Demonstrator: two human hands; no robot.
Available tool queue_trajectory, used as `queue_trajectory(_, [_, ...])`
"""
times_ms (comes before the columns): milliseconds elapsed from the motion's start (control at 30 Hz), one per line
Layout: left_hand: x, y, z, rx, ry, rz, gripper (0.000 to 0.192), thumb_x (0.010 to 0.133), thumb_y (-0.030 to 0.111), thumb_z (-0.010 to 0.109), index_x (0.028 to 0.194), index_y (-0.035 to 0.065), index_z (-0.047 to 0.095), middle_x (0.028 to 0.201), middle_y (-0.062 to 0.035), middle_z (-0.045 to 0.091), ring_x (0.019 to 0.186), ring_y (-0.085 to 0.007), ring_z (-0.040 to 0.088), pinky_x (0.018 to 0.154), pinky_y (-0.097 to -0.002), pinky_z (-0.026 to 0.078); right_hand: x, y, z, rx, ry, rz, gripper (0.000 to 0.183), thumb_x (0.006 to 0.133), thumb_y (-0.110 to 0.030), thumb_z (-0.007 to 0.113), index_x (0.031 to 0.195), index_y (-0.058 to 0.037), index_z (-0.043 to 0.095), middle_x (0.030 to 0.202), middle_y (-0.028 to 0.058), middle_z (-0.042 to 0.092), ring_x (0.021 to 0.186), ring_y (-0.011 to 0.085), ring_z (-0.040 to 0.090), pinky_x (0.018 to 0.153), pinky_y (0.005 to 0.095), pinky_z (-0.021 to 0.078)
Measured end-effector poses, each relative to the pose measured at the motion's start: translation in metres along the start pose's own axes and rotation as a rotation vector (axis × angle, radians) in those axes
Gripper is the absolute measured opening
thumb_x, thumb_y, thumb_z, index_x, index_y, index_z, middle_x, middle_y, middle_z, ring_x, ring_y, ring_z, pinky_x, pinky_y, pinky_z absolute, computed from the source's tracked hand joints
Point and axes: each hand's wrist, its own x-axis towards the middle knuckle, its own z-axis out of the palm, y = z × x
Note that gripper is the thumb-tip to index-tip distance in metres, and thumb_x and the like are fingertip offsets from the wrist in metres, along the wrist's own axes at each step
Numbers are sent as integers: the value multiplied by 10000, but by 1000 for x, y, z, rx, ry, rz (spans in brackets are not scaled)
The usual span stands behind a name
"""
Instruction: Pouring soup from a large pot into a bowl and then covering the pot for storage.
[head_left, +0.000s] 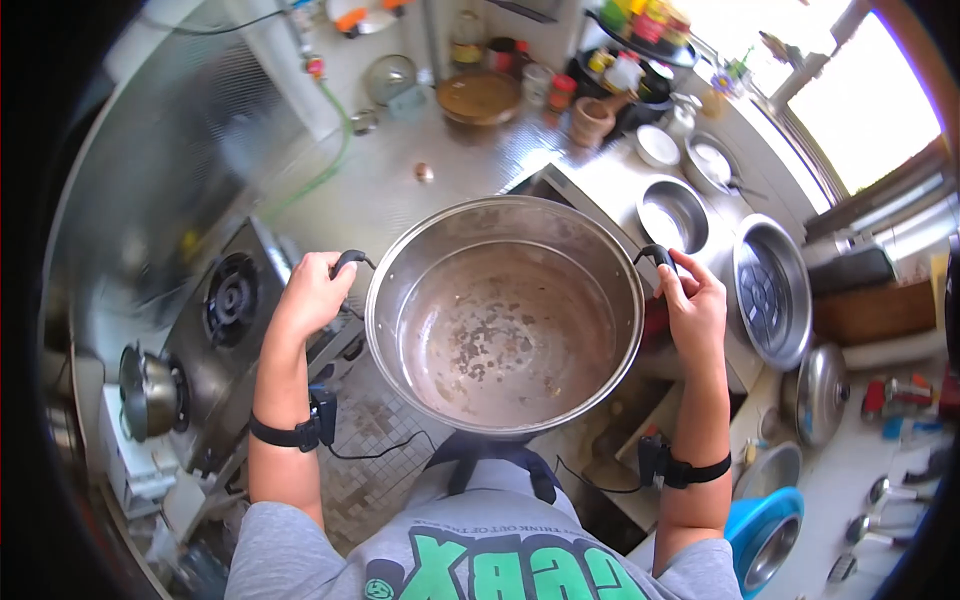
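Observation:
A wide stainless-steel pot (506, 330) hangs between my two hands in front of my body. Its inside is stained brownish, with dark patches across the bottom. My left hand (315, 289) is closed around one black side handle (347, 264). On the other side, my right hand (691, 289) grips the opposite black handle (660, 257) with thumb and fingers. The pot is lidless and I look straight into it. Whether a little clear liquid lies in the bottom, I cannot tell.
To the left is a gas stove (232, 300) bearing a small pot (154, 394). Steel basins (772, 292) and a bowl (673, 217) line the right counter. A pot lid (821, 394) leans there. At the back sit a wooden board (480, 97), a mortar (592, 120) and a green hose (337, 150).

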Motion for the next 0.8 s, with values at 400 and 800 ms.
queue_trajectory(400, [-168, 100, -4, -78, 535, -329, 249, 895, 185, 613, 709, 18, 611, 587, 48, 499, 520, -41, 398, 476, -264, 309, 97, -14, -22, 351, -538, -401, 461, 782, -110, 643, 1217, 33, 582, 674, 43, 634, 611, 68, 542, 573, 225, 414])
queue_trajectory(800, [-194, 60, 114, -287, 896, -231, 452, 806, -103, 504, 1255, -56, 512, 1010, -22, 591, 880, -80, 540, 785, -214, 423, 141, 63, 87, 398, -586, -534, 519, 771, -151, 660, 1254, 12, 565, 811, 132, 683, 706, 203, 640, 679, 333, 502])
